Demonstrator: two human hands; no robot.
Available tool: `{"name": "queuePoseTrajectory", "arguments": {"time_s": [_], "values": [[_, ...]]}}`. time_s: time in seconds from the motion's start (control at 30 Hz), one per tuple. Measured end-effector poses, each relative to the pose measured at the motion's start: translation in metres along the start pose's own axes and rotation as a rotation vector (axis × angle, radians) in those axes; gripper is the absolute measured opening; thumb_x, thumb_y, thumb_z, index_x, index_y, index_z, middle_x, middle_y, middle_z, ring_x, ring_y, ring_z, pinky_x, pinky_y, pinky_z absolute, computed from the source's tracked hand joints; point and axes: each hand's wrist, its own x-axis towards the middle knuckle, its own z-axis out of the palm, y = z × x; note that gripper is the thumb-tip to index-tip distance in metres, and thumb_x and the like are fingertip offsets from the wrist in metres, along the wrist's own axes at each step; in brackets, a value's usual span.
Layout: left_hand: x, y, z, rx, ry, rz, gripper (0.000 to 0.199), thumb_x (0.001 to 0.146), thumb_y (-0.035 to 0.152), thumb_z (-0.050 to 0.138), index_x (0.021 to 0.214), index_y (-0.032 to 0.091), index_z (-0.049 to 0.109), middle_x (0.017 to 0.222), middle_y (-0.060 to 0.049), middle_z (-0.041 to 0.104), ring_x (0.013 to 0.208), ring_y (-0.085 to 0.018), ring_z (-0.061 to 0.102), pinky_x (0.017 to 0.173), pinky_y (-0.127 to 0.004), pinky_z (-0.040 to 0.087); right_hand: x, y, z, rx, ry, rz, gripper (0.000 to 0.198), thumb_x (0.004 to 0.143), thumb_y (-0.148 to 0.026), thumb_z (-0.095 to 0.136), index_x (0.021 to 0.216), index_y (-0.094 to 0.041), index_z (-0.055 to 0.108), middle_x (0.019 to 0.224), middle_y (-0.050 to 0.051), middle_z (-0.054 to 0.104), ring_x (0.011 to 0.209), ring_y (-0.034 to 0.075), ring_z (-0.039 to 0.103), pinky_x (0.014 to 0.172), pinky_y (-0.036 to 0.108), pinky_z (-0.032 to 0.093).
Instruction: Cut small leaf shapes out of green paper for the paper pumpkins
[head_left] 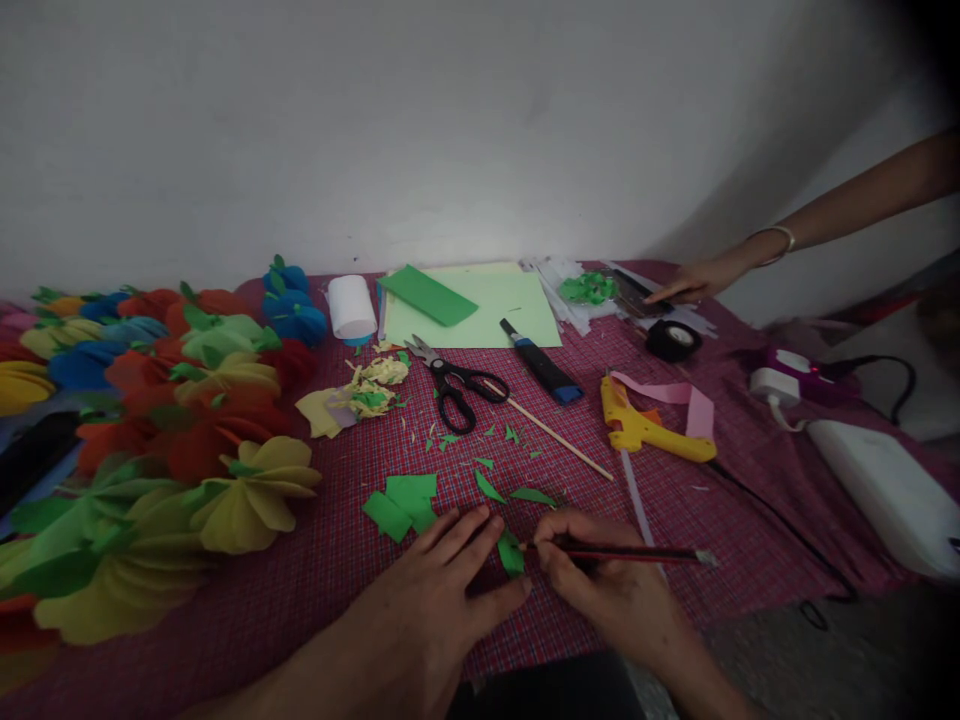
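While our left hand [442, 570] spreads wide on the counter [337, 545], maybe to keep the small green paper [511, 556] between our hands still, our right hand [607, 590] pinches the pencil [637, 553] near its tip.

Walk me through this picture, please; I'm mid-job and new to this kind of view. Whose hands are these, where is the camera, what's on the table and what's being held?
No robot here: these are a person's bare hands, seen by a camera worn on that person's head, looking forward and down.

The right hand grips a pencil, its tip at a small piece of green paper. The left hand lies flat, fingers spread, beside that piece.

Ahead on the checked cloth are scissors, a wooden stick and a yellow glue gun. Colourful paper ornaments crowd the left side.

The hand at upper right belongs to someone else.
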Motion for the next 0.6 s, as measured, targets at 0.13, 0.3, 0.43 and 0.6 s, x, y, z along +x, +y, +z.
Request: {"name": "queuePoseTrajectory", "arguments": {"time_s": [0.13,0.3,0.43,0.6], "values": [[0.0006,-0.0017,0.0042,-0.013,0.002,0.011,0.095,0.055,0.031,0.070,0.141,0.029,0.029,0.152,-0.013,0.015,0.133,-0.042,0.020,0.102,-0.059,0.022,-0.0007,-0.0002,0.0002,-0.018,-0.004,-0.010,0.013,0.082,-0.017,0.048,0.073,-0.020,0.057,0.063,-0.003,0.055,0.058,0.012,0.053,0.051,0.020,0.040],[-0.0003,-0.0005,0.0033,-0.010,-0.011,-0.010,0.096,0.054,0.032,0.070,0.141,0.028,0.029,0.151,-0.015,0.015,0.132,-0.044,0.021,0.102,-0.060,0.021,-0.0002,0.0000,0.0007,-0.075,0.001,-0.006,0.012,0.082,-0.018,0.050,0.073,-0.020,0.058,0.062,-0.003,0.054,0.057,0.012,0.051,0.051,0.021,0.037],[-0.0011,-0.0009,0.0045,-0.010,0.017,0.014,0.096,0.055,0.032,0.069,0.141,0.027,0.028,0.152,-0.014,0.015,0.132,-0.043,0.020,0.103,-0.060,0.020,0.0003,0.0007,-0.0014,-0.068,0.048,0.001,0.014,0.082,-0.019,0.049,0.071,-0.020,0.057,0.061,-0.003,0.053,0.055,0.012,0.050,0.050,0.021,0.038],[-0.0012,-0.0034,0.0081,0.015,0.016,0.009,0.093,0.056,0.031,0.069,0.140,0.030,0.029,0.151,-0.013,0.018,0.132,-0.042,0.021,0.102,-0.060,0.021,-0.0056,0.0031,-0.0047,-0.073,0.072,-0.006,0.014,0.081,-0.022,0.049,0.069,-0.019,0.057,0.059,-0.003,0.051,0.053,0.012,0.047,0.048,0.021,0.036]]}}
